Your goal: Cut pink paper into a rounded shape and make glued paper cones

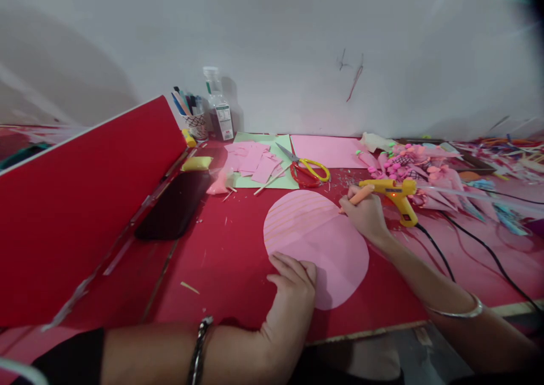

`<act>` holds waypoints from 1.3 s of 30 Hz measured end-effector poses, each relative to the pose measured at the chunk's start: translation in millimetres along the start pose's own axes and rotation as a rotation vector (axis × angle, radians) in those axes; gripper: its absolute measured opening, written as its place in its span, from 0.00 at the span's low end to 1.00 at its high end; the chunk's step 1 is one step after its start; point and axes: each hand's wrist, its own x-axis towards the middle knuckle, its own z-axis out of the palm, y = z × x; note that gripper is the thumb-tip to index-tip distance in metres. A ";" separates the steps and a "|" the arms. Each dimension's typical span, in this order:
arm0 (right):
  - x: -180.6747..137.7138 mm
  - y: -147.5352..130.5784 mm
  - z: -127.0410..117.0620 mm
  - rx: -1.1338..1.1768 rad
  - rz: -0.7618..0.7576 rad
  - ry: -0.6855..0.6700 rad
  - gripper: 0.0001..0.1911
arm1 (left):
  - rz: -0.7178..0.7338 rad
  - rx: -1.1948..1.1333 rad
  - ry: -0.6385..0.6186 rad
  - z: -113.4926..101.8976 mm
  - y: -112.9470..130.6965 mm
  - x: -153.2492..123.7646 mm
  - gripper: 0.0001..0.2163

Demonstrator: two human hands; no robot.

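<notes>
A pink paper circle (335, 260) lies flat on the red tabletop, with thin orange lines across its upper left part. In my right hand (368, 218) is a thick orange marker (361, 195), its tip at the circle's upper right edge. My left hand (293, 283) rests on the lower left of the circle, fingers bent but apart, holding nothing. Just past my right hand lies a yellow glue gun (393, 192) with a small lit orange light. Scissors (312, 172) with red and yellow handles lie beyond the circle.
Pink paper scraps (253, 161) lie on a green sheet (272, 140). Pink wrapped bundles (425, 172) crowd the right. A dark phone (174, 206) and a red board (93, 204) stand left. At the wall are a bottle (221, 116) and a pen cup (195, 125).
</notes>
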 end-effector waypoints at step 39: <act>-48.9 -91.8 32.5 0.718 -0.048 -0.724 0.10 | -0.181 -0.101 0.062 -11.3 16.1 0.1 0.09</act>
